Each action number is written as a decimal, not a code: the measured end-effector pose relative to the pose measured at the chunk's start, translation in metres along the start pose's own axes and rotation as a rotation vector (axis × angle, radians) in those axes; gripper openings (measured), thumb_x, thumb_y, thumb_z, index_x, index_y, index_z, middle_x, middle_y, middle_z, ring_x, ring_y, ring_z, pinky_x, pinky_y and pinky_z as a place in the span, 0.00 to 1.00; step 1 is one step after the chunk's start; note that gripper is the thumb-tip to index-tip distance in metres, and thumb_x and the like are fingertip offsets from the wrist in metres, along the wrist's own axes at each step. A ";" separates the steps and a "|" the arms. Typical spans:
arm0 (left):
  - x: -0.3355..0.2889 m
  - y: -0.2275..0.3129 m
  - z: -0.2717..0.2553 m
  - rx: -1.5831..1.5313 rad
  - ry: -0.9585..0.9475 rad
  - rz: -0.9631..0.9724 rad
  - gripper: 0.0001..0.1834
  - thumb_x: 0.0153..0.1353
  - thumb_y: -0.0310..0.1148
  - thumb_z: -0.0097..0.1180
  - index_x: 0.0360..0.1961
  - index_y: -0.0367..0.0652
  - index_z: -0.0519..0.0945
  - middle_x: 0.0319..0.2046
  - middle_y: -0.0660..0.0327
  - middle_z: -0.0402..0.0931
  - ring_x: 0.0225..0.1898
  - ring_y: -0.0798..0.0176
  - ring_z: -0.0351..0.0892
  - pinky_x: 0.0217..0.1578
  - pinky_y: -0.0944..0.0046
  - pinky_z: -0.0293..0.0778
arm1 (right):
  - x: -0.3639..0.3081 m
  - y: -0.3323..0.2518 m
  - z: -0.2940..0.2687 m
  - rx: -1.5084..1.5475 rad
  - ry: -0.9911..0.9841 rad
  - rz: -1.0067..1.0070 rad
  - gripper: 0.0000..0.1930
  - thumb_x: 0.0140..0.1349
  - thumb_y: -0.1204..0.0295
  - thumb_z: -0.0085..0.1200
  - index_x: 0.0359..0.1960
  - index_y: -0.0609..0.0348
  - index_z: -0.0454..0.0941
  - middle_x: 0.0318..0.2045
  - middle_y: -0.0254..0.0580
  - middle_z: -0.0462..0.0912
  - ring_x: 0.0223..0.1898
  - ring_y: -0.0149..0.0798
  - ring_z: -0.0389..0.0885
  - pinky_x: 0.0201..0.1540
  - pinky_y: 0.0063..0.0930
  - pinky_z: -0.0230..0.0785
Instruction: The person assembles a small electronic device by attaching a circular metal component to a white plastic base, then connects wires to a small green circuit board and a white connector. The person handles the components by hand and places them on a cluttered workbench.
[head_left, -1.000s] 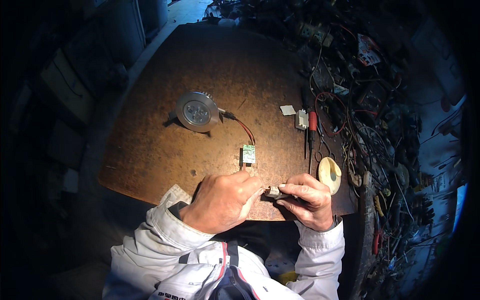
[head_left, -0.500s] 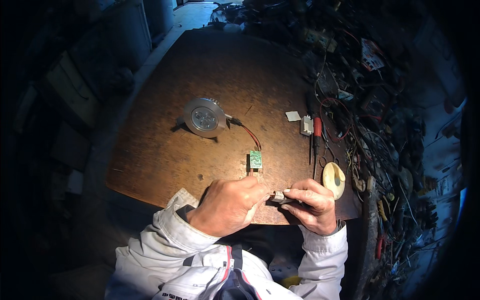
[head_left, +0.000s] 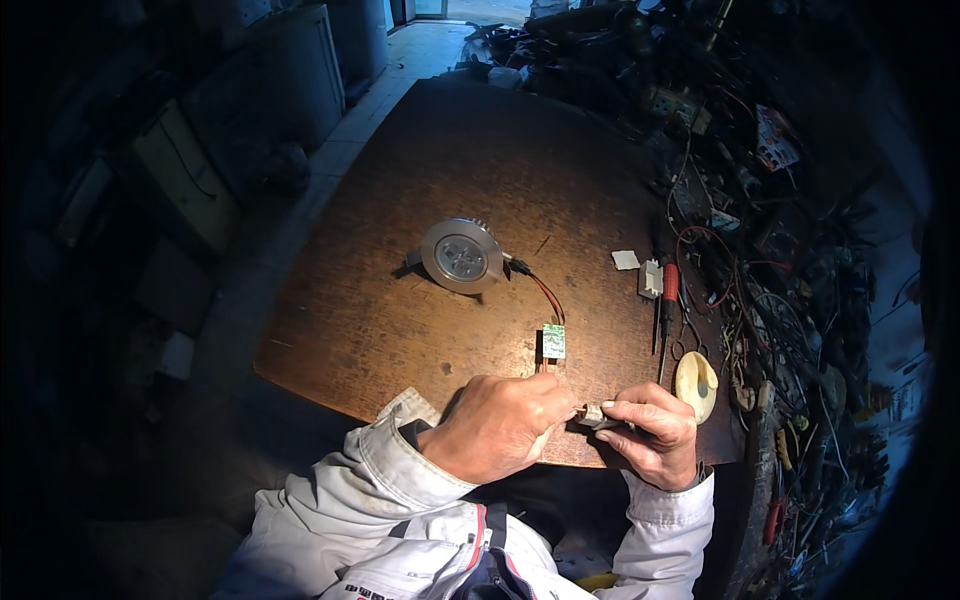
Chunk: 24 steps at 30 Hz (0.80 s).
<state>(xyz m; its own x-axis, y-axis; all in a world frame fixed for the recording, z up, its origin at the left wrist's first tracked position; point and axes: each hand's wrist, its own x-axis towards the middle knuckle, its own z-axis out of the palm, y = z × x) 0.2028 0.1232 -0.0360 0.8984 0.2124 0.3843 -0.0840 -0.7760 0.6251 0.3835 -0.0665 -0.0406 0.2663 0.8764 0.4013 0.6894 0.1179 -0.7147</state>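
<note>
My left hand (head_left: 503, 424) is closed in a pinch on thin wires that run down from a small green circuit board (head_left: 554, 341). Between the thumb and fingers of my right hand (head_left: 655, 428) sits a small pale block (head_left: 591, 415), perhaps a plug or connector. Its near face meets the fingertips of my left hand, where the wire ends are too small to make out. Red and black wires (head_left: 548, 291) link the board to a round silver LED downlight (head_left: 462, 257), which lies with its lenses facing up on the wooden table (head_left: 370, 330).
Right of the board are a white square piece (head_left: 625, 260), a small white housing (head_left: 650, 279), a red-handled screwdriver (head_left: 669, 285), scissors (head_left: 690, 340) and a cream oval object (head_left: 696, 387). Tangled cables and parts (head_left: 790, 300) crowd the table's right side.
The whole scene has shifted right and slightly down in the picture as the view turned. Both hands keep nearly the same grip around the small block.
</note>
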 end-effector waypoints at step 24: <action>-0.001 0.001 0.003 -0.030 0.046 -0.080 0.07 0.64 0.27 0.72 0.43 0.41 0.90 0.33 0.55 0.86 0.32 0.51 0.89 0.31 0.56 0.83 | -0.001 0.001 0.002 0.008 0.044 0.030 0.19 0.52 0.80 0.80 0.47 0.62 0.92 0.37 0.46 0.88 0.36 0.39 0.88 0.37 0.29 0.80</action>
<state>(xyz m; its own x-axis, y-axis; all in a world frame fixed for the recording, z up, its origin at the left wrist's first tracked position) 0.2031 0.1203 -0.0372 0.8820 0.3009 0.3627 -0.0259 -0.7375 0.6748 0.3823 -0.0663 -0.0426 0.3163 0.8582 0.4043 0.6753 0.0957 -0.7313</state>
